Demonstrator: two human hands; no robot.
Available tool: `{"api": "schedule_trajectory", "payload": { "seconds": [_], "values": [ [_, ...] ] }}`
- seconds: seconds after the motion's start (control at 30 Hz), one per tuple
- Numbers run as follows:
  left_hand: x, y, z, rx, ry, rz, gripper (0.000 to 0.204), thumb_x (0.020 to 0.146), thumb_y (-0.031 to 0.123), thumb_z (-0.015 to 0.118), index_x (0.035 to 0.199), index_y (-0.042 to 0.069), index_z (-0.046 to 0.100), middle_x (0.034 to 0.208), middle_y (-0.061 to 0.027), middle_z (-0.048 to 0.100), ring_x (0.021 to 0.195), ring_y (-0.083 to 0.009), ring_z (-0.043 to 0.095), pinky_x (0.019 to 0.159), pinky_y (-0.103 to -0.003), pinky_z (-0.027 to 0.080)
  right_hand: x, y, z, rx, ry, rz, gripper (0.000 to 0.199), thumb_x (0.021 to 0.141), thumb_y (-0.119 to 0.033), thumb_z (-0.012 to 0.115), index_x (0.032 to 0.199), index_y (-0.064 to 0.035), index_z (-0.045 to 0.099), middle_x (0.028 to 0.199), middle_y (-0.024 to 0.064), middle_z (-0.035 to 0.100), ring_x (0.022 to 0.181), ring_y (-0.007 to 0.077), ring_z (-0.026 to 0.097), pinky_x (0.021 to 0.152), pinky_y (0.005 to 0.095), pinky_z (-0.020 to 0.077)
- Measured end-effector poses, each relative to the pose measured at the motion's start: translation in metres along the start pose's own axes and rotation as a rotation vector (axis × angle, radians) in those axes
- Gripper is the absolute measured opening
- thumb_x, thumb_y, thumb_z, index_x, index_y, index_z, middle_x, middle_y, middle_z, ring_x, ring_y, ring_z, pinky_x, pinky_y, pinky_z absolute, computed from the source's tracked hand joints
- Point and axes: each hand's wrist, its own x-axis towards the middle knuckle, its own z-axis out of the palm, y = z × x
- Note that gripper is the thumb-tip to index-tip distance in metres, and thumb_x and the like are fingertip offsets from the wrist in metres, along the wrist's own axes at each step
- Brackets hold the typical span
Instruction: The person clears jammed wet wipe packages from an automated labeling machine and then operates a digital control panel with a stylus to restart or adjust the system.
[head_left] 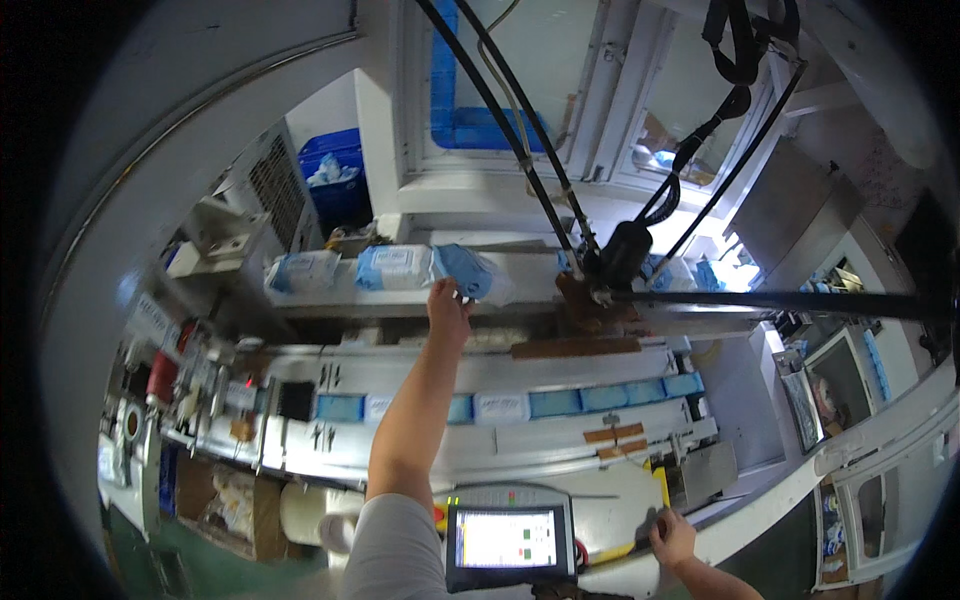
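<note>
My left hand (pixel 450 306) reaches far forward over the machine. Its fingers close on the near edge of a blue-and-white soft pack (pixel 463 268), which sits tilted among others on the far conveyor. Just left of it lie a similar pack (pixel 393 268) and another soft pack (pixel 303 271). My right hand (pixel 672 537) is low at the right, curled beside the yellow-edged white table; whatever it may hold is hidden. Between my arms a tablet-like control panel (pixel 506 538) shows a lit screen.
On the nearer conveyor runs a row of flat blue-and-white packs (pixel 555 403). A black-armed picking robot (pixel 618 262) hangs over the far conveyor, right of my left hand. A blue bin (pixel 333 180) stands far left, and a cardboard box (pixel 228 508) sits at lower left.
</note>
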Motion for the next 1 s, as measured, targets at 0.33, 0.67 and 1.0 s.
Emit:
{"api": "schedule_trajectory", "payload": {
  "seconds": [0.33, 0.67, 1.0],
  "values": [
    [-0.351, 0.105, 0.028, -0.079, -0.073, -0.072, 0.039, 0.097, 0.028, 0.028, 0.126, 0.002, 0.034, 0.127, -0.0173, 0.044, 0.119, -0.032, 0.043, 0.099, -0.051, 0.036, 0.011, -0.049, -0.015, 0.633, -0.075, -0.377, 0.028, 0.081, -0.011, 0.06, 0.108, -0.0043, 0.054, 0.106, 0.013, 0.057, 0.105, 0.0285, 0.053, 0.088, 0.035, 0.0435],
    [-0.501, 0.039, 0.011, 0.089, 0.02, -0.073, 0.039, 0.096, 0.028, 0.038, 0.125, 0.003, 0.04, 0.123, -0.0103, 0.049, 0.113, -0.0213, 0.049, 0.096, -0.037, 0.041, -0.024, -0.136, -0.12, 1.524, -0.508, -0.289, 0.088, 0.076, -0.023, 0.067, 0.144, -0.0086, 0.012, 0.14, 0.0122, 0.03, 0.126, 0.0222, 0.033, 0.104, 0.033, 0.0251],
    [-0.527, 0.044, 0.02, 0.437, -0.137, 0.062, 0.034, 0.096, 0.023, 0.041, 0.121, 0.001, 0.043, 0.113, -0.008, 0.054, 0.101, -0.0153, 0.055, 0.088, -0.031, 0.045, -0.042, -0.14, -0.178, 0.294, 0.192, -1.29, 0.051, 0.065, -0.026, 0.073, 0.112, -0.012, 0.061, 0.123, 0.0138, 0.048, 0.109, 0.0266, 0.047, 0.089, 0.0378, 0.0408]
  ]
}}
